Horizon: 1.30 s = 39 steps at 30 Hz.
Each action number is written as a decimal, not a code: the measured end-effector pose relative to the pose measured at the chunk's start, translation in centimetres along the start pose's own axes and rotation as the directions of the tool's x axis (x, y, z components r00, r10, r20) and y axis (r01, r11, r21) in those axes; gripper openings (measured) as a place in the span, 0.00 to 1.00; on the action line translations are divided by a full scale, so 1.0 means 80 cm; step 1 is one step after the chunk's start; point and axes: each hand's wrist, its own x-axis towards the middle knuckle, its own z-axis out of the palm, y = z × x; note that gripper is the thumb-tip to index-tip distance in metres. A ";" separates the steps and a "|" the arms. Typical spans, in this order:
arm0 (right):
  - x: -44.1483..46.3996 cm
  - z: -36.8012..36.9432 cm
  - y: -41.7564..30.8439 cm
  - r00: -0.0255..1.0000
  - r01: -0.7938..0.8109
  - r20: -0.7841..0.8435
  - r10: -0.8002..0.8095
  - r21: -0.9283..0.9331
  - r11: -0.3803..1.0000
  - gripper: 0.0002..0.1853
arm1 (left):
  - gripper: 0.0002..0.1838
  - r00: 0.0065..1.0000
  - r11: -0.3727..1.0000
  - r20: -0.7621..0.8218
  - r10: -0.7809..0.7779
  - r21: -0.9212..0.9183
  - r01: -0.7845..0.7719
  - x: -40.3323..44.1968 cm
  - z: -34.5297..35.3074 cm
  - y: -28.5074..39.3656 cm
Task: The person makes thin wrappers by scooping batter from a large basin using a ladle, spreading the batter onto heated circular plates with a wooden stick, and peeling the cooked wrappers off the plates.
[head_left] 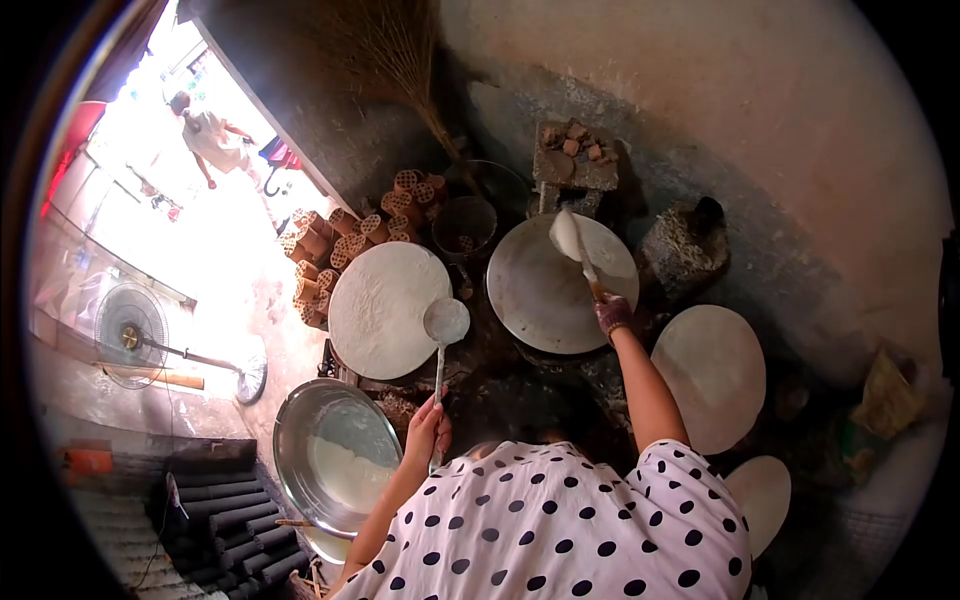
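My left hand [427, 432] grips the long handle of a metal ladle [446, 321], whose bowl holds whitish batter over the right edge of a round griddle [385, 310] covered with a pale layer. In a dark reddish glove, my right hand [613, 314] holds a wooden-handled paddle [567, 235] with a white-coated head. That head is over the far part of a second round griddle [530, 290], greyish with a pale patch at its upper right. Beside my left forearm stands a wide metal basin [290, 450] with white batter in it.
Pale round sheets [708, 380] lie at the right. Perforated clay-coloured briquettes [375, 228] are piled behind the left griddle, near a dark bucket [465, 225]. A standing fan [130, 335] and stacked black briquettes [235, 525] are at the left. A person [215, 140] is outside the bright doorway.
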 end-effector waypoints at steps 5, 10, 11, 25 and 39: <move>-0.035 -0.085 -0.028 0.973 0.019 0.221 -0.065 0.201 0.979 0.20 | 0.21 1.000 0.999 0.005 0.019 -0.035 -0.019 -0.010 0.016 -0.014; -0.017 -0.078 -0.009 0.999 0.041 -0.008 -0.041 -0.017 0.999 0.23 | 0.22 0.999 1.000 -0.042 0.018 -0.015 -0.018 -0.022 0.029 -0.025; -0.032 -0.079 -0.034 1.000 -0.027 -0.007 0.026 -0.197 0.980 0.23 | 0.22 0.998 1.000 -0.053 0.018 -0.015 -0.018 -0.022 0.031 -0.028; 0.031 -0.022 0.013 0.992 0.119 0.058 -0.109 -0.223 0.968 0.21 | 0.20 0.997 0.989 -0.080 -0.022 -0.150 0.009 -0.037 0.045 -0.045; 0.028 -0.047 0.031 0.901 0.392 0.213 -0.379 -0.021 0.920 0.18 | 0.20 0.999 0.961 -0.021 -0.033 -0.274 0.026 -0.028 0.038 -0.053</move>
